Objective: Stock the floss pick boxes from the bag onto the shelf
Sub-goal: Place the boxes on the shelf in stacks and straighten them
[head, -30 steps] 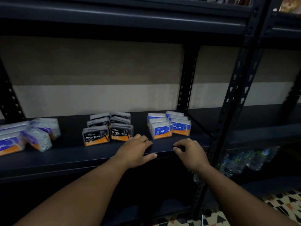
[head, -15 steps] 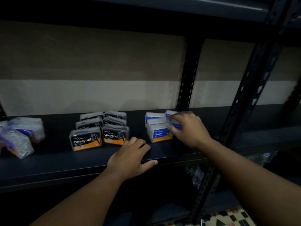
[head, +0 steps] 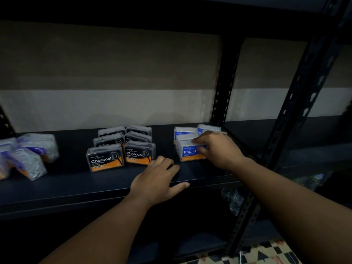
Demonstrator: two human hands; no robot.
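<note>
Dark shelf, beige wall behind, patterned floor below. Right hand grips the front Round box near the shelf's right end; left hand lies flat, relaxed, on its front edge. Blurry packs, perhaps floss, far left.

On the dark shelf, six black Charcoal boxes are stood centrally, blue Round boxes are grouped rightward, and purple-labelled boxes are tilted leftward.

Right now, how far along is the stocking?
Done: Charcoal boxes, Round boxes and wrapped packs sit on the shelf. In hand: right hand grips the front Round boxes; left hand rests on the shelf edge. Left: bag out of view, remainder unknown.
</note>
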